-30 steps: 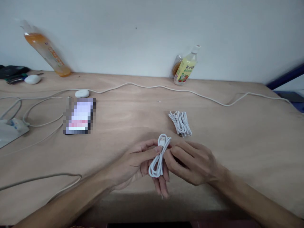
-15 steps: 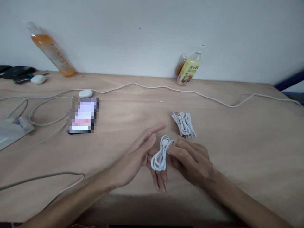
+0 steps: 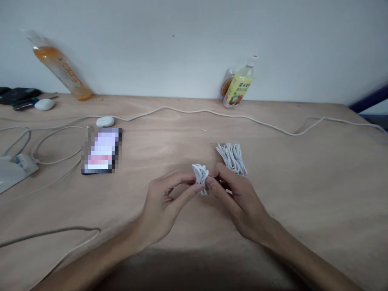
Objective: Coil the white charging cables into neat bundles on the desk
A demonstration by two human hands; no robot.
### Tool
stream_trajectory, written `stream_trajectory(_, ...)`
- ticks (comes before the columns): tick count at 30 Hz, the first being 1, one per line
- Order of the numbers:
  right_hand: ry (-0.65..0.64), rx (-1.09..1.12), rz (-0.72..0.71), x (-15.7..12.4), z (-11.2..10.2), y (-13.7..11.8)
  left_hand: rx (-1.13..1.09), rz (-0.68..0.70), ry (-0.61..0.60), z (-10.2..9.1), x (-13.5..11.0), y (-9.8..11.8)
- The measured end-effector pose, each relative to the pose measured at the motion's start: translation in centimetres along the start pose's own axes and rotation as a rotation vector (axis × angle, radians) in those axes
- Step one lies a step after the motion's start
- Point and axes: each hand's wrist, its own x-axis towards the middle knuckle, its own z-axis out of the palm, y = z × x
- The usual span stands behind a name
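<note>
A small coiled white USB cable (image 3: 200, 173) is held up over the table between my two hands. My left hand (image 3: 165, 199) pinches it from the left, thumb in front and index finger behind. On the other side, my right hand (image 3: 239, 198) grips the bundle's right edge with thumb and index finger close together. Its other fingers are partly hidden. Several more bundled white cables (image 3: 234, 159) lie side by side on the table just beyond my right hand.
Left of my hands lies a phone (image 3: 102, 150), with a white earbud case (image 3: 104, 121) behind it. A long white cable (image 3: 206, 110) crosses the table's back. Against the wall lean an orange drink bottle (image 3: 62, 68) and a yellow-labelled bottle (image 3: 239, 88). Loose cables (image 3: 57, 131) curl at left.
My left hand, open under the cable before, has closed on it in a pinch. The cable has turned from lying across the palm to standing between the fingertips, slightly higher.
</note>
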Motion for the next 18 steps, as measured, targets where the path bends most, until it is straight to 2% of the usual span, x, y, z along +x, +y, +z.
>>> stream_trajectory(6, -0.009, 0.053, 0.039, -0.1, 0.2, 0.2, -0.142, -0.196, 0.015, 0.4, 0.2, 0.3)
stream_trajectory(15, 0.009, 0.058, 0.037, -0.1, 0.6, 1.1, -0.163, -0.244, 0.046, 0.3, 0.4, 0.2)
stream_trajectory(18, 0.016, -0.013, -0.045, -0.1, 0.6, 1.8, -0.176, -0.293, 0.008, 0.1, 0.6, 0.3)
